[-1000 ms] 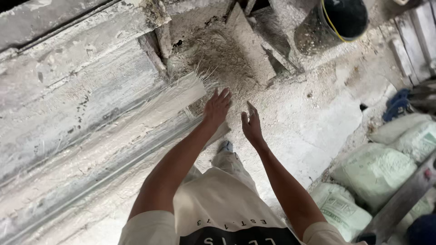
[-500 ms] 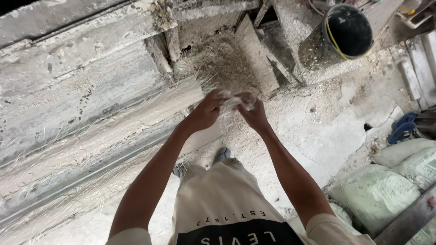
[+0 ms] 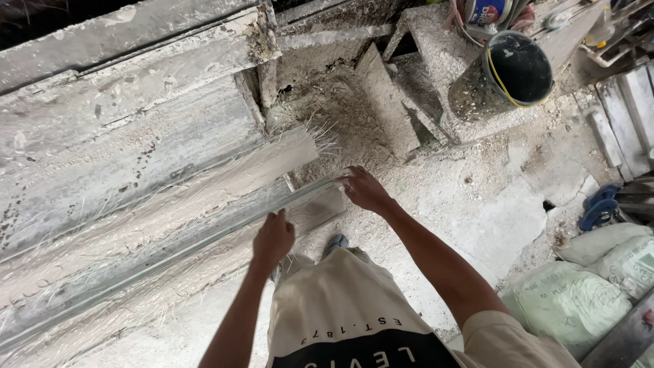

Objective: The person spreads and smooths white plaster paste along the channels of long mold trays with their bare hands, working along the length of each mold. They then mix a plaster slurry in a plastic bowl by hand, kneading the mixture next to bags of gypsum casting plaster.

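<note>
Fingers of the left hand curl onto one long plaster moulding; the right hand grips its end. The moulding's long axis runs from 8 o'clock to 2 o'clock, grey-white and fibre-streaked. One black bucket stands at 1 o'clock, two sacks at 4.

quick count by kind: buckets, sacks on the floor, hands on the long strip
buckets: 1, the black bucket
sacks: 3, white, white, green
hands: 2, left hand, right hand, both on the long strip
total: 6
</note>
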The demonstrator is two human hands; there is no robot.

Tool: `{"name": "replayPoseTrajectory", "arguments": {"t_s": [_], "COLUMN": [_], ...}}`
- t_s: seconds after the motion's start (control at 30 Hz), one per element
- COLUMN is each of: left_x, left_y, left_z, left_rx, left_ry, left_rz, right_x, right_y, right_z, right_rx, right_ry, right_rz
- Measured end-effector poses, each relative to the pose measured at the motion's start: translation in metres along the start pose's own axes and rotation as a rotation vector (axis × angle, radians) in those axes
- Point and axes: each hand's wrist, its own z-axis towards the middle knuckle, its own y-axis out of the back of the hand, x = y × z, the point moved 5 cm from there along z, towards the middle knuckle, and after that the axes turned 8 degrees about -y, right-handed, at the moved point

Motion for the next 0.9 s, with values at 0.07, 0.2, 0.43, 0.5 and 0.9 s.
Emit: {"name": "replayPoseTrajectory", "arguments": {"t_s": [0.07,0.2,0.43,0.5,0.9], "left_x": [-0.028,-0.066,-0.016,-0.003,-0.061], "left_y": [0.001,0.001,0.023,0.036,0.019], "left_z": [-0.006,-0.008,-0.044,-0.049,-0.021], "left_rx": [0.027,0.111,0.334,0.281,-0.185], "left_ry": [0.060,0.055,0.146,0.183,-0.125], "left_rz": [0.083,0.293,0.128,0.114,0.192], "right_x": [-0.012,-0.023,0.027,0.062,0.054], "right_y": [-0.003,-0.008,-0.015,-0.022,-0.037], "right_z": [-0.002,0.005,0.010,0.005,-0.019], "right_rx": [-0.026,-0.041,0.053,0.077,0.268], "right_ry": [-0.051,-0.143,-0.184,-0.033,-0.139], "right_rz": [0.006,0.118,-0.142,-0.195,-0.378]}}
